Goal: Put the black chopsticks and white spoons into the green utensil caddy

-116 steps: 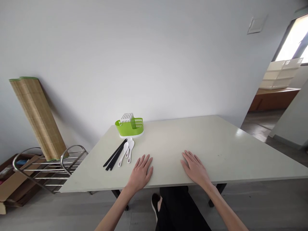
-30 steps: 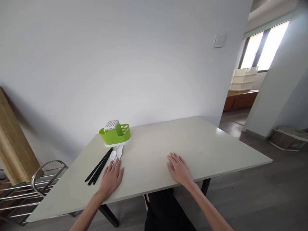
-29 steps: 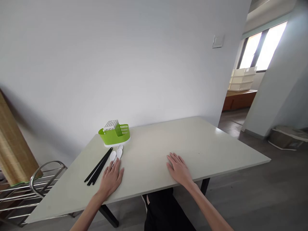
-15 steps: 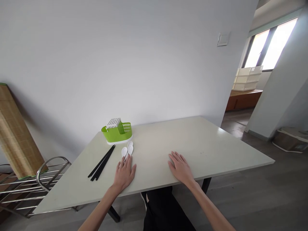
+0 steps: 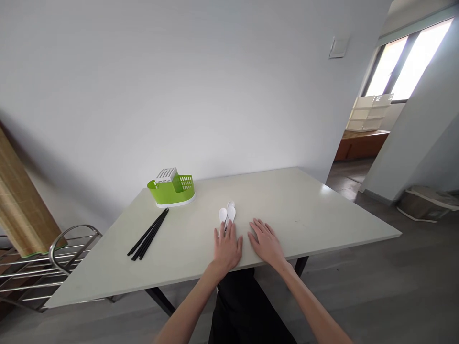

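My left hand [image 5: 227, 247] lies flat on the white table [image 5: 322, 215], fingers stretched over the handles of the white spoons [image 5: 227, 213], whose bowls stick out beyond my fingertips. My right hand [image 5: 267, 243] rests palm down and open just to the right, holding nothing. A bundle of black chopsticks [image 5: 147, 234] lies on the table's left part. Behind them, near the wall, stands a green cutlery holder [image 5: 172, 191] with a white slotted insert.
A metal wire rack [image 5: 43, 267] stands on the floor left of the table, with a rolled bamboo mat [image 5: 17, 205] leaning on the wall. To the right a doorway opens to a room with a white shelf unit [image 5: 369, 112]. My dark-trousered legs [image 5: 247, 310] show under the table edge.
My left hand has slid to the right across the table, dragging the white spoons away from the chopsticks to beside my right hand. The right hand stayed in place.
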{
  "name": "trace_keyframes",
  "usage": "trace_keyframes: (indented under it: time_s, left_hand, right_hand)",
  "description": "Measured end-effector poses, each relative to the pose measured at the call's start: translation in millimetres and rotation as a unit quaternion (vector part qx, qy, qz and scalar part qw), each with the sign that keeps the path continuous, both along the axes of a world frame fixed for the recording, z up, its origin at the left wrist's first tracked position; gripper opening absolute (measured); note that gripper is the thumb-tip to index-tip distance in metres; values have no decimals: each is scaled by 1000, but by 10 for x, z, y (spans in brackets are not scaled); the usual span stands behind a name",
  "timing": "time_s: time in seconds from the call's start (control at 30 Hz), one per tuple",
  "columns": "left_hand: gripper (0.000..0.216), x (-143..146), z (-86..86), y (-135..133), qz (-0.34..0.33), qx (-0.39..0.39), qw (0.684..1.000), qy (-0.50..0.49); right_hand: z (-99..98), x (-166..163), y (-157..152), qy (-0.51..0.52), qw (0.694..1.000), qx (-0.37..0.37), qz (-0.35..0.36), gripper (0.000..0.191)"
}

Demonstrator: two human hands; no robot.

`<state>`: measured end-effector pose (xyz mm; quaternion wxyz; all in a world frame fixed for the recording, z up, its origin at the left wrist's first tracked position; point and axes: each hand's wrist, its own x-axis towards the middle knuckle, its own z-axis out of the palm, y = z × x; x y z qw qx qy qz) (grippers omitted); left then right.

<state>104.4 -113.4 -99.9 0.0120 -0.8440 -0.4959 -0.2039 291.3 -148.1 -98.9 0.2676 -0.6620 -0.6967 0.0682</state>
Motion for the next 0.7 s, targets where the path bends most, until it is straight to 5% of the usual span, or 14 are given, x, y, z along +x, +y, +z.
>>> trace_keyframes:
  time_s: [0.17,0.3,0.43,0.6,0.7]
  left_hand:
    - [60,205,31,-42,-49,-34,998,-14]
    - [53,8,257,-117,-77,-2,996,-45]
    - [47,-781,549,-116,-45,51,996,-49]
    - [54,-2224,761,-39,122,86,988,-38]
    - [65,-2835,793,-25,194,70,978,-6]
  right_hand:
    - [-26,9,10,5,1000,14,-1,57]
    - [-34,30,7,12,1000,18,-6,58]
    - [-6,43,-17,23,1000,11,-9,58]
    - [45,45,-78,40,999,-3,-19,60]
    - [86,31,-108,60,998,-4,-7,60]
